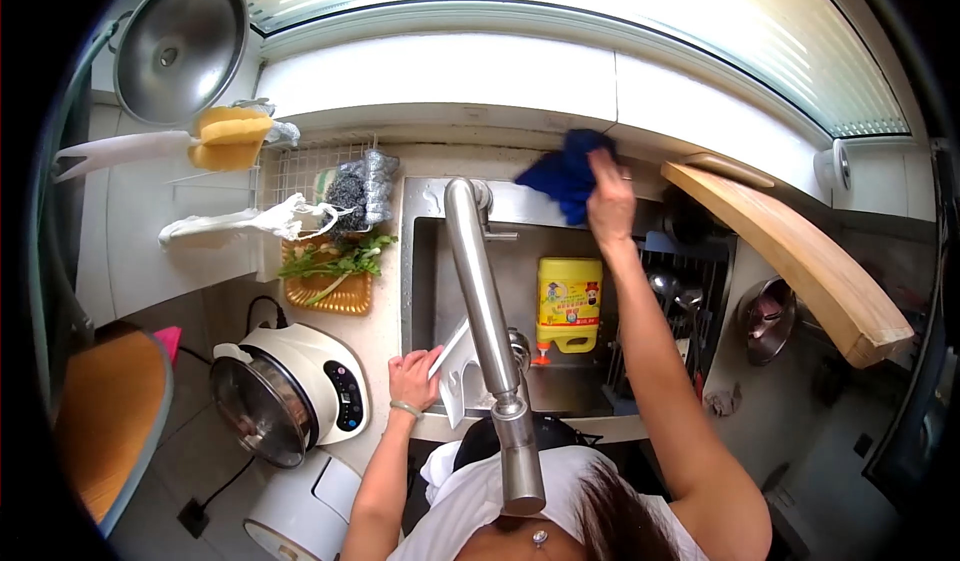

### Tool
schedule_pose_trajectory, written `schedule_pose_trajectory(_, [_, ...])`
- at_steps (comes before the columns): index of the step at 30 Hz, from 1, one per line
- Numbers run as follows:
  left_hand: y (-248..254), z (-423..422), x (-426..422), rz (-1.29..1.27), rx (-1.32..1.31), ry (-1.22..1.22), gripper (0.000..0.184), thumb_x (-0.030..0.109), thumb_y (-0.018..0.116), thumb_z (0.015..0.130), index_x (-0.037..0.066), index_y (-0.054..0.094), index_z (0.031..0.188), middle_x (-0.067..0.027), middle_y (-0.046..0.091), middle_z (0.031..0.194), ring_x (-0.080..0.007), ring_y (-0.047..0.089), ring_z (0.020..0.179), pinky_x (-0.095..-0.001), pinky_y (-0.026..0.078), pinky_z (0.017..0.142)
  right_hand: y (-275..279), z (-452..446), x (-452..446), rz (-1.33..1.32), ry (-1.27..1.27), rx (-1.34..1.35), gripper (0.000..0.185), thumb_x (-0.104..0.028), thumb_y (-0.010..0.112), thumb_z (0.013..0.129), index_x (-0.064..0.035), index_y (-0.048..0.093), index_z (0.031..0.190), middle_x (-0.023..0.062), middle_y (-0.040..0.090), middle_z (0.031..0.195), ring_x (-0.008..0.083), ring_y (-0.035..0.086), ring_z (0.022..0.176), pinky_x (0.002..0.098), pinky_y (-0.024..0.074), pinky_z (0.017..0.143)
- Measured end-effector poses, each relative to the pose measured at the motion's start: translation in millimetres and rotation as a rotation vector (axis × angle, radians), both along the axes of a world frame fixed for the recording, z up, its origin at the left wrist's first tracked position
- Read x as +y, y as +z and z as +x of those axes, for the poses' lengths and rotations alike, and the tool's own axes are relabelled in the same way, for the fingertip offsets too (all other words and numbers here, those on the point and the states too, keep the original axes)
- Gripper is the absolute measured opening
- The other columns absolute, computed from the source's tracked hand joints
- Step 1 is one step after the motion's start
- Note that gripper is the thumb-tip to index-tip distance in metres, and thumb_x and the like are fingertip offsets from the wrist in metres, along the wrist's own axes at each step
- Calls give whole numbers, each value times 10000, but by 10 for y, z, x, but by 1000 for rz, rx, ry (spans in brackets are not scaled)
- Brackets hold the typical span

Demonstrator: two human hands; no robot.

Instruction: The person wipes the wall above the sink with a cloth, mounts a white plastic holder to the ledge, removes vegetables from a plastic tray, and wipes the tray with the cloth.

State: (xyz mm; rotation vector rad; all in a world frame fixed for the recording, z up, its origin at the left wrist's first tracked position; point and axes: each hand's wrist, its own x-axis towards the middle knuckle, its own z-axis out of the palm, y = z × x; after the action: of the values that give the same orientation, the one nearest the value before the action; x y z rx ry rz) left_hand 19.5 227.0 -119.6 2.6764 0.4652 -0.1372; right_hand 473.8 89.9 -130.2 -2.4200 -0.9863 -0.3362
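Observation:
My right hand (pixel 611 203) reaches to the back of the sink with its fingers closed on a dark blue cloth (pixel 568 176). The cloth lies bunched against the back ledge. By the sink's front left corner, my left hand (pixel 414 379) grips the edge of a white flat-sided piece (pixel 452 386), which stands tilted and is partly hidden by the faucet. A yellow jug (pixel 568 306) with a red-orange pump rests in the steel sink (pixel 428 291), between my two arms.
The tall steel faucet (pixel 478 291) rises through the middle. A dish rack (pixel 660 251), a long wooden board (pixel 790 251) and a steel bowl (pixel 767 321) are at right. At left are a golden basket of greens (pixel 330 279), steel scourers (pixel 362 189) and a cream electric pot (pixel 300 381).

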Motion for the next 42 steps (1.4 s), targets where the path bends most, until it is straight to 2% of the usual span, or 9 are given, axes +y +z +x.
schedule_pose_trajectory(5, [-5, -8, 13, 6, 29, 17, 487, 176, 686, 769, 167, 649, 1255, 6, 700, 1057, -146, 596, 1051, -385, 332, 902, -145, -279, 413, 195, -176, 105, 478, 49, 475, 808, 19, 601, 1268, 289, 528, 1365, 434, 564, 1185, 476, 440, 1047])
schedule_pose_trajectory(9, [9, 28, 16, 8, 2, -1, 505, 186, 692, 757, 165, 648, 1260, 21, 688, 1053, -135, 588, 1049, -383, 333, 905, -18, -433, 919, 108, 79, 202, 537, 83, 513, 771, -71, 619, 1274, 208, 565, 1357, 398, 583, 1174, 439, 475, 1026])
schedule_pose_trajectory(13, [116, 109, 7, -41, 17, 77, 501, 184, 691, 756, 162, 650, 1255, 14, 688, 1048, -140, 587, 1042, -382, 334, 905, 185, -410, 1117, 163, 259, 151, 576, 119, 518, 717, -85, 619, 1246, 148, 604, 1304, 355, 621, 989, 421, 519, 915])
schedule_pose_trajectory(18, [63, 43, 14, 7, 11, 29, 490, 178, 687, 762, 158, 648, 1250, 1, 690, 1031, -151, 586, 1043, -380, 332, 905, 0, -125, 322, 27, 37, 18, 588, 108, 526, 720, -124, 651, 1246, 89, 615, 1333, 304, 648, 1088, 417, 501, 975])
schedule_pose_trajectory(23, [-49, 5, 54, 36, -7, -18, 476, 169, 683, 772, 157, 647, 1247, -6, 685, 1028, -152, 587, 1034, -384, 339, 886, -56, -76, -4, 188, -273, 104, 472, 50, 478, 810, 55, 600, 1267, 278, 494, 1413, 432, 557, 1220, 427, 438, 1054])
schedule_pose_trajectory(27, [28, 18, 37, 36, -7, 8, 483, 171, 688, 769, 160, 645, 1251, 5, 685, 1047, -149, 588, 1041, -385, 340, 891, 351, -239, 283, 382, -255, 269, 385, -7, 589, 809, -14, 650, 1189, 216, 553, 1256, 393, 563, 1142, 435, 468, 961])
schedule_pose_trajectory(32, [-7, 20, 37, 26, -14, 17, 503, 178, 690, 765, 168, 638, 1265, 11, 689, 1046, -148, 586, 1049, -389, 337, 903, 767, -185, 643, 630, -211, -4, 419, 77, 622, 749, -74, 655, 1139, 134, 523, 1107, 326, 566, 1043, 399, 481, 903])
schedule_pose_trajectory(38, [2, -26, 26, 21, 66, 3, 506, 183, 690, 761, 171, 638, 1264, 4, 689, 1060, -149, 578, 1067, -397, 333, 911, 761, -115, 557, 524, 34, 77, 444, 106, 627, 746, -103, 680, 1135, 126, 586, 1107, 333, 588, 1054, 419, 494, 902])
schedule_pose_trajectory(42, [-45, -13, 56, 38, 83, -19, 524, 175, 685, 755, 166, 629, 1275, 5, 693, 1076, -149, 570, 1074, -389, 332, 912, 1066, 72, 536, 395, -228, -174, 440, 79, 610, 750, -88, 681, 1150, 106, 679, 1106, 331, 595, 1094, 439, 411, 1029])
